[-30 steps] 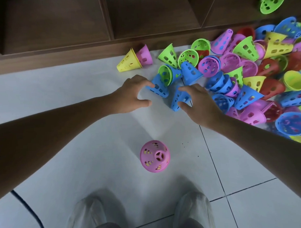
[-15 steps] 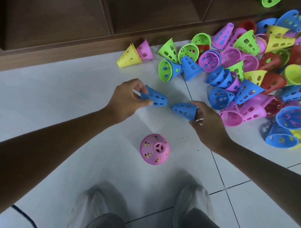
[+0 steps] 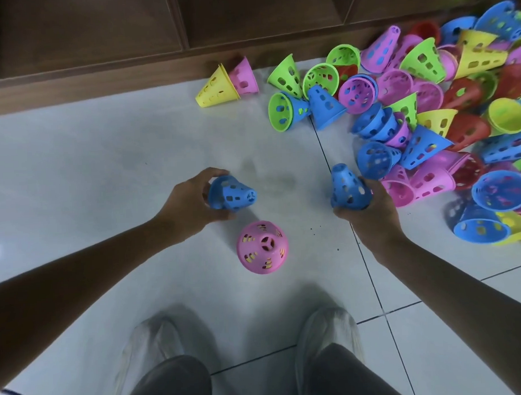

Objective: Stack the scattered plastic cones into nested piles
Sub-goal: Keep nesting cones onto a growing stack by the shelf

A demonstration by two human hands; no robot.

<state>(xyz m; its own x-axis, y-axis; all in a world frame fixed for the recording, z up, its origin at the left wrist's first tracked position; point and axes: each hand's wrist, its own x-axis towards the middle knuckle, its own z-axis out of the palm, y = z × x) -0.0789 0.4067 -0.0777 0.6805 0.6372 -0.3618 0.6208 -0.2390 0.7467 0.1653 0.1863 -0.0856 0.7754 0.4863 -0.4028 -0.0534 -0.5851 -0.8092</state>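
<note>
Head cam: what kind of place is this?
Probably an indoor room, home or playroom, though which is unclear. The person works on a pale tiled floor beside dark wooden shelving, with a heap of perforated plastic cones spilled on the tiles and against its base.

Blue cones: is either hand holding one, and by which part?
Both. The left hand holds a blue cone by its wide end; the right hand holds another blue cone by its wide rim.
</note>
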